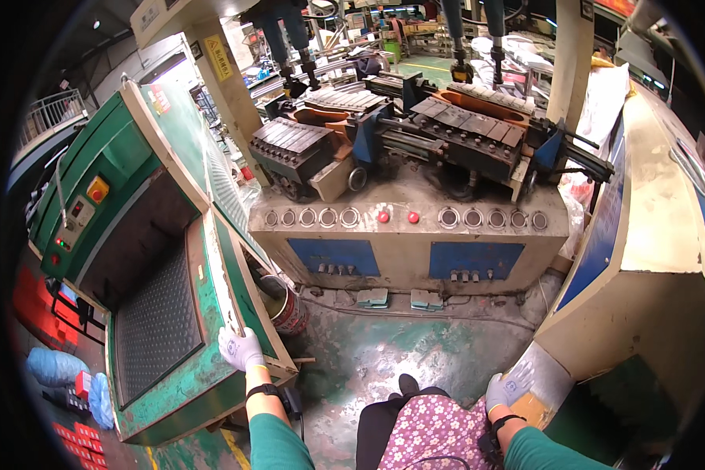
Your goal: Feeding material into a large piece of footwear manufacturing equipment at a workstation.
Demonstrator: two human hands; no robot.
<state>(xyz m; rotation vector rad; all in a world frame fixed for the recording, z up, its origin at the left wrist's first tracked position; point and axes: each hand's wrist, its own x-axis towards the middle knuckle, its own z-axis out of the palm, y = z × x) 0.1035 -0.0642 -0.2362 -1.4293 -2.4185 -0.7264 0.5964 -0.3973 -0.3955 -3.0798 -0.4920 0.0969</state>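
Note:
My left hand (pixel 241 348), in a white glove, rests on the cream front edge of a green machine (pixel 235 377) with its fingers curled over that edge. On the right, my right hand (pixel 509 388) wears a matching glove. It lies with stretched fingers against a grey panel (pixel 547 374) beside the beige machine, holding nothing. Ahead stands a press machine (pixel 399 213) with two red buttons and rows of round dark buttons along its front. Two dark tooling blocks, a left one (pixel 294 149) and a right one (pixel 470 129), sit on top with brown curved parts behind them.
Inside the green machine lies a black dimpled belt (pixel 160 325). A bucket (pixel 288 309) stands between it and the press. Two foot pedals, one on the left (pixel 373 298) and one on the right (pixel 427 299), sit on the floor by a cable. A beige cabinet (pixel 634 301) bounds the right.

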